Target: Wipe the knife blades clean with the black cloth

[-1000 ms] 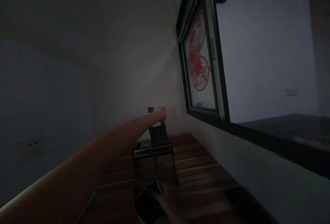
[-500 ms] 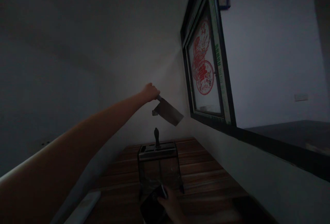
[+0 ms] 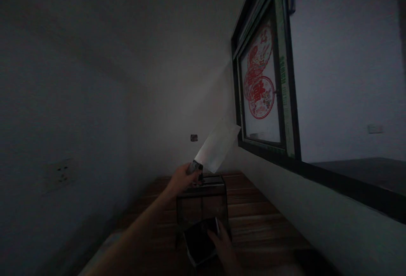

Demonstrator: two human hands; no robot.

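Note:
My left hand (image 3: 181,181) is closed around the handle of a cleaver (image 3: 218,145). Its broad blade tilts up to the right, in front of the far wall. Just below that hand stands a dark-framed, see-through knife holder (image 3: 203,204) with a slotted top. A dark handle sticking out of its top is mostly covered by my left hand. Nearer to me, my right hand (image 3: 222,240) grips the right edge of a black, box-like object (image 3: 198,244) with a pale rim; its exact kind is too dark to make out.
A wood-grain counter (image 3: 253,216) runs to the far wall. On the right is a dark-framed window (image 3: 261,89) with red round stickers. A wall socket (image 3: 61,175) is on the left, and a pale flat object (image 3: 108,242) lies at the counter's left edge.
My left hand has come down and closer to the holder; the cleaver's blade has swung from pointing down-right to up-right. The black object has shifted slightly right with my right hand.

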